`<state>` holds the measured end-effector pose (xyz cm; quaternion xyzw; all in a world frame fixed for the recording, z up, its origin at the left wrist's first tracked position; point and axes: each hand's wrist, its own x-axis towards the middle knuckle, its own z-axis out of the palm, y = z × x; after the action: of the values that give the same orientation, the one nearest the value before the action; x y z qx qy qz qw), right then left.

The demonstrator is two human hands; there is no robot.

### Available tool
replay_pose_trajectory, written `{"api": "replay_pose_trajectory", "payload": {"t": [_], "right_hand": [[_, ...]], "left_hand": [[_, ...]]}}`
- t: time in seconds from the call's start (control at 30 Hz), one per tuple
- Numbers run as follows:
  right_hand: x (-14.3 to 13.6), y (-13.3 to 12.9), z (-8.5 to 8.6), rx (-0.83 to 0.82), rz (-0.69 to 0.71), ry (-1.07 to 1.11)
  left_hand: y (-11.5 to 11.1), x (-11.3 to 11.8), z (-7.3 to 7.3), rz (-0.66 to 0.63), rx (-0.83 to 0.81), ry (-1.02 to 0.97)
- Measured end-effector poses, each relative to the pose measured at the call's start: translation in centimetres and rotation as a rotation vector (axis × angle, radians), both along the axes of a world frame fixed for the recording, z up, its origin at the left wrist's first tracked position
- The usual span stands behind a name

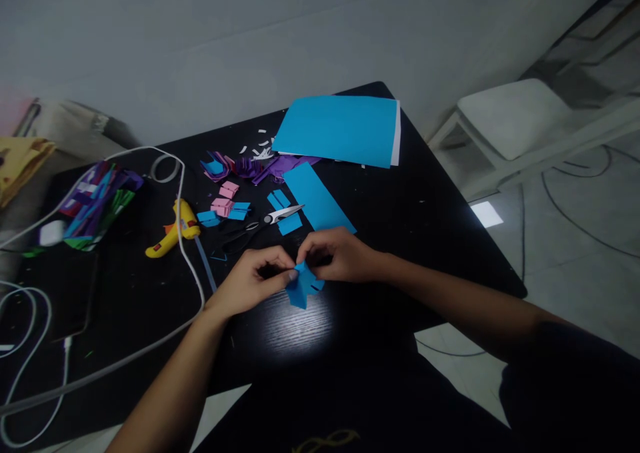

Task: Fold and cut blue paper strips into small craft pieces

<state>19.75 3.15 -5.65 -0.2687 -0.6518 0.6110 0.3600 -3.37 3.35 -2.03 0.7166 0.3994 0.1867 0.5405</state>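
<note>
A small folded piece of blue paper [301, 290] is held between both hands above the front part of the black table. My left hand [250, 278] pinches its upper left edge between thumb and finger. My right hand [341, 256] grips its upper right side, with the fingertips partly hidden. Slits show along the paper's right edge. Beyond the hands lie scissors [283, 214], a blue paper strip [319, 196] and several small folded blue and pink pieces [223, 206].
A yellow hot glue gun [173, 230] rests left of the hands, its white cable [186, 253] looping across the table [400, 206]. Large blue sheets [340, 126] lie at the back. Coloured strips [97, 206] and a phone [73, 296] are at the left. A white stool [515, 116] stands right.
</note>
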Motion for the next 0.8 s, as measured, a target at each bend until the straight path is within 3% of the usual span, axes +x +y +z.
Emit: {"api": "replay_pose_trajectory", "payload": {"t": [0.47, 0.8], "right_hand": [[0.05, -0.01, -0.03, -0.012, -0.015, -0.022], [-0.06, -0.20, 0.05, 0.019, -0.003, -0.033]], "left_hand": [[-0.16, -0.01, -0.47, 0.035, -0.024, -0.011], [-0.02, -0.21, -0.35, -0.016, -0.056, 0.016]]}}
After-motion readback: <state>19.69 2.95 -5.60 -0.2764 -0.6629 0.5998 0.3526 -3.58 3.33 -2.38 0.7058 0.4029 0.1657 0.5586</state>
